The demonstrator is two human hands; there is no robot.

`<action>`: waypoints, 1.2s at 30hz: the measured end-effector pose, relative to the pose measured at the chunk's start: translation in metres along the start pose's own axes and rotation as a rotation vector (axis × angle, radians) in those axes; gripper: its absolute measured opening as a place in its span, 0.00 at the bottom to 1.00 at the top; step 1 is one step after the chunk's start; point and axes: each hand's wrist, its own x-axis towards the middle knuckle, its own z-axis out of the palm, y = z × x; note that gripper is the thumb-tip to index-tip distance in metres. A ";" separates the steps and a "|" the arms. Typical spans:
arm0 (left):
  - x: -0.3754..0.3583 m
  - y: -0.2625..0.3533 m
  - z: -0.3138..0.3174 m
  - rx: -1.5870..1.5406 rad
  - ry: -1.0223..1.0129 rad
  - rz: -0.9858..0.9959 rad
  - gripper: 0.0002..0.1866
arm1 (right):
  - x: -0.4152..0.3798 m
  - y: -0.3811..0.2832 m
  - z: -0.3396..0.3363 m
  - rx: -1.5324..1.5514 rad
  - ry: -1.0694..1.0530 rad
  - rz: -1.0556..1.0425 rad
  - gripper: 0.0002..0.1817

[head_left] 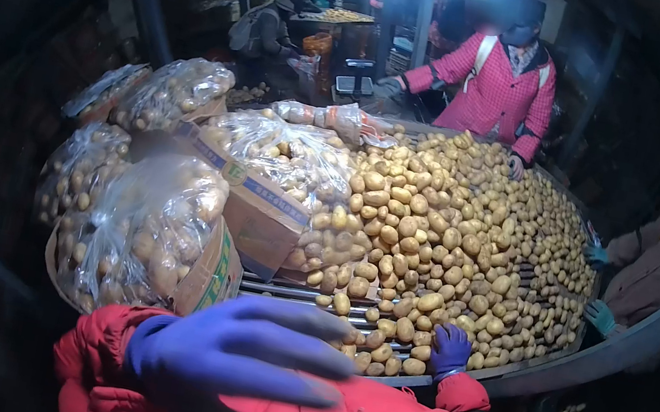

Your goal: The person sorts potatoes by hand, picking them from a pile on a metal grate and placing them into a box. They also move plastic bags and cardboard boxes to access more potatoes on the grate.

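My left hand (233, 357), in a purple-blue glove, is raised close to the camera in front of my red jacket. Its fingers are spread and it holds nothing. My right hand (450, 351), gloved alike, rests at the near edge of the sorting table against loose potatoes (440, 234). Its fingers point forward and are slightly apart, with no potato visibly gripped. Metal rollers (280, 288) show beneath the potatoes just beyond my left hand. A cardboard box (257, 220) with a clear bag of potatoes (292, 146) stands on the rollers.
Several filled plastic bags in boxes, including a large bag (142, 217), crowd the left side. A person in a pink jacket (502, 82) reaches over the far side. Another person's gloved hand (600, 316) is at the right rim. A scale (354, 85) stands behind.
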 end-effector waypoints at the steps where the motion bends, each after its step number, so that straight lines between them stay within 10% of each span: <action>1: 0.013 0.002 0.004 -0.069 -0.015 0.060 0.22 | 0.000 0.007 0.006 0.003 -0.006 -0.014 0.20; 6: 0.079 -0.028 0.066 -0.504 0.096 0.535 0.22 | -0.006 0.023 0.020 0.030 -0.026 -0.079 0.22; 13: 0.108 -0.031 0.093 -0.883 0.069 0.495 0.16 | 0.000 0.008 0.003 0.083 -0.012 -0.026 0.22; 36: 0.155 -0.096 0.081 -0.512 0.361 0.415 0.11 | 0.011 0.021 0.027 0.192 -0.006 0.023 0.21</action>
